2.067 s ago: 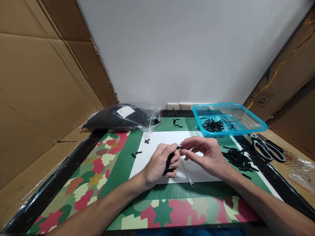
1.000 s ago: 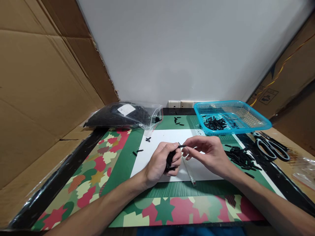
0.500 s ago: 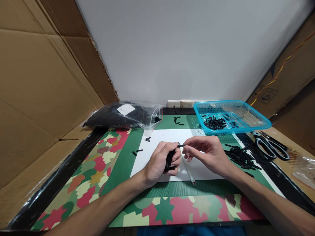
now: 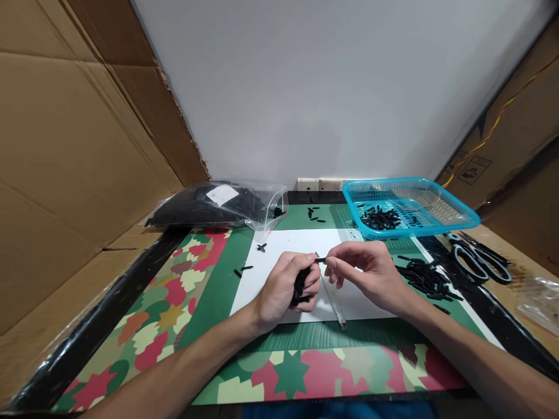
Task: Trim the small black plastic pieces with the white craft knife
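Observation:
My left hand (image 4: 288, 282) is closed around a bunch of small black strips (image 4: 300, 286), its thumb and forefinger pinching the end of one more. That single black strip (image 4: 321, 260) bridges the gap to my right hand (image 4: 360, 270), whose thumb and fingertips pinch its other end. Both hands are above a white sheet of paper (image 4: 257, 291). A thin pen-like stick (image 4: 334, 302) lies on the paper between and below them. To the right of my right hand is a loose pile of black strips (image 4: 423, 279).
A blue plastic basket (image 4: 454, 218) holding more black strips stands at the back right. Scissors (image 4: 476, 262) lie at the right edge. A clear zip bag of black material (image 4: 196, 206) is at the back left. Cardboard (image 4: 78, 145) walls the left side.
My right hand's fingertips have shifted slightly, and the strip between the two hands looks a little broader. The left hand keeps its grip; the view has moved very slightly.

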`<action>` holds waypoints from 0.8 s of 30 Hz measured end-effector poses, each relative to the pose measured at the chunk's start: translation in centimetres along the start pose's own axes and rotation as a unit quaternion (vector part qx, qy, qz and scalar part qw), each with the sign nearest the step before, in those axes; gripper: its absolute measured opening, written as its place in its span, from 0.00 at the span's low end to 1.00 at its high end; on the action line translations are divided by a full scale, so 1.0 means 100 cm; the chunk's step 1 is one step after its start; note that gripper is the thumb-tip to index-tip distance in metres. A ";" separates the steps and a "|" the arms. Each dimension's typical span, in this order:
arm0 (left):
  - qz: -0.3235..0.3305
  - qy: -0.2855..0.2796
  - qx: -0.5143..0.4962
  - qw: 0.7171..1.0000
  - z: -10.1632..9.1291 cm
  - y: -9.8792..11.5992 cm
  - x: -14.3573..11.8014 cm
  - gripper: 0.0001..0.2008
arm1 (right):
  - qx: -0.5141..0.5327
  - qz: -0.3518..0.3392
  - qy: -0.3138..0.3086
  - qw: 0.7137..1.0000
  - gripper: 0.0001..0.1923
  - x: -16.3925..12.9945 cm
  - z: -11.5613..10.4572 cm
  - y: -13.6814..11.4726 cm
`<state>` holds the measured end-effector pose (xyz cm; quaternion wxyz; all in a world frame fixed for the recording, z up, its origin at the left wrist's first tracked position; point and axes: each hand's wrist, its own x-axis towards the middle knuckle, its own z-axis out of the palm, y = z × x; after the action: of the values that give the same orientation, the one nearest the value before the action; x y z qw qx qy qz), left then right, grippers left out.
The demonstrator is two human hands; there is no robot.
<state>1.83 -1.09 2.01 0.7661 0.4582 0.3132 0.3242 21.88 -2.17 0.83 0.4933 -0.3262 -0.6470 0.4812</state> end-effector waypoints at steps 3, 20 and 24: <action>-0.001 -0.001 0.001 1.000 0.000 0.000 0.000 0.25 | -0.008 0.009 -0.008 1.000 0.14 0.000 -0.001 0.000; 0.015 -0.008 -0.008 1.000 -0.001 0.000 0.000 0.23 | 0.016 0.011 -0.016 1.000 0.15 0.000 -0.001 -0.002; 0.018 -0.006 -0.007 1.000 -0.001 0.000 -0.002 0.23 | 0.025 0.010 -0.025 0.999 0.14 -0.001 -0.002 0.001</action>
<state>1.70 -1.17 2.04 0.7652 0.4604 0.2982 0.3371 22.12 -2.21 0.75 0.4799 -0.3078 -0.6436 0.5107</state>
